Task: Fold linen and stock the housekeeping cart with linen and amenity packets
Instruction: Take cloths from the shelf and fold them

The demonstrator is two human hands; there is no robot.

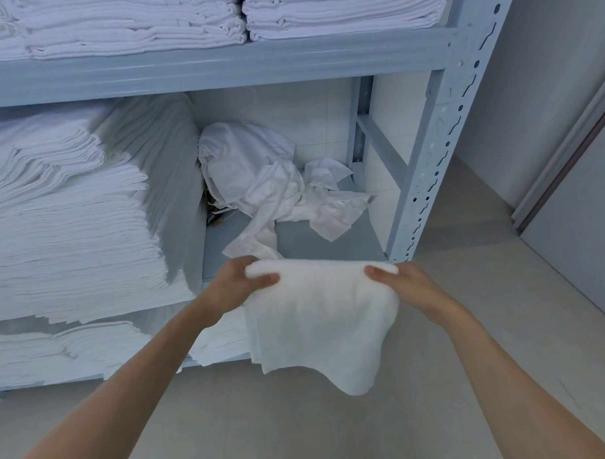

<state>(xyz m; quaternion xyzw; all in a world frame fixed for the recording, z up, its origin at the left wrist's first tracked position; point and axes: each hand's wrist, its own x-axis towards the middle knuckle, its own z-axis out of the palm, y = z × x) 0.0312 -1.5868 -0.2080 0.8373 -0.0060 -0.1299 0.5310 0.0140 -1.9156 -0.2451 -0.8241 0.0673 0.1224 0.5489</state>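
- A tall stack of folded white linen (pixel 71 230) fills the left part of the middle shelf, its layered edges stepping down toward the front.
- A lower stack of folded linen (pixel 58 354) lies on the shelf beneath it, at the far left.
- On the top shelf, two more piles of folded white sheets (pixel 218 19) sit side by side, touching at a narrow seam.
- The left hand (pixel 238 283) pinches the left upper corner of a white towel (pixel 318 325), thumb on the near face and fingers curled behind the folded top edge.
- The towel hangs doubled over between both hands, in the air just in front of the middle shelf's front lip; its lower edge droops unevenly, longer toward the right.
- Behind the towel, a crumpled heap of unfolded white linen (pixel 268 182) sprawls across the open right part of the middle shelf, one strip trailing forward toward the left hand.
- The right hand (pixel 409 287) grips the towel's right upper corner in the same way, thumb in front and fingers wrapped behind.
- The pale blue-grey metal shelving unit (pixel 439 156) ends at a perforated upright post on the right.
- Beyond the post, a light tiled floor (pixel 468 292) runs to a plain wall and the edge of a door frame (pixel 566 158).
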